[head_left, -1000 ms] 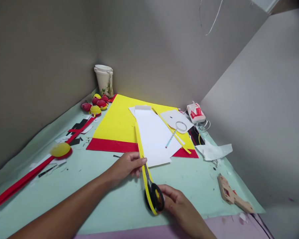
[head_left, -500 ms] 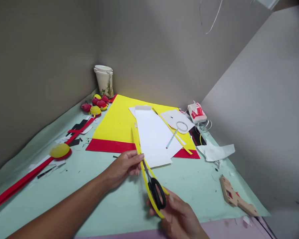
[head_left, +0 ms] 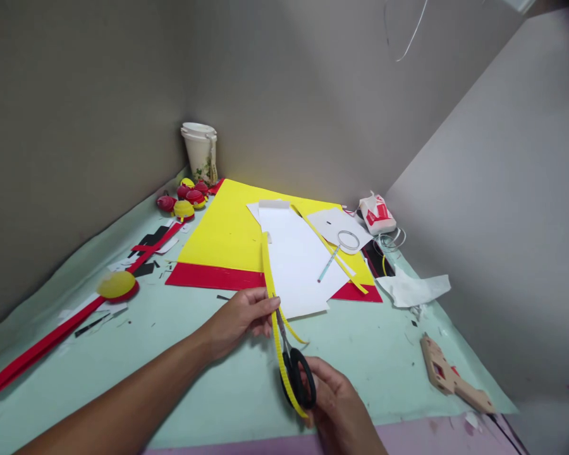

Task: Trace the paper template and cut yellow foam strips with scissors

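My left hand (head_left: 251, 314) pinches a long, narrow yellow strip (head_left: 267, 265) between thumb and fingers, above the pale green table cover. The strip's upper end points away over the white paper; its lower part runs down beside the scissors (head_left: 298, 376). With fingers at the black handles, my right hand (head_left: 336, 401) holds these scissors. Their blades point up along the strip towards my left thumb. The strip is split near the blades, and a thin yellow sliver (head_left: 294, 332) curls off to the right. The blade tips are partly hidden at my left fingers.
A yellow sheet (head_left: 218, 234) lies over a red one (head_left: 208, 278), with white paper (head_left: 298, 259) and a magnifying-glass-shaped piece (head_left: 348, 241) on top. At right is a glue gun (head_left: 455, 376); at left, a red-and-yellow piece (head_left: 117, 286). A white bucket (head_left: 200, 151) stands behind.
The thin sliver's end has come away from my right hand and now curls free beside the blades. The upper strip has swung slightly right. My right hand still holds the scissors.
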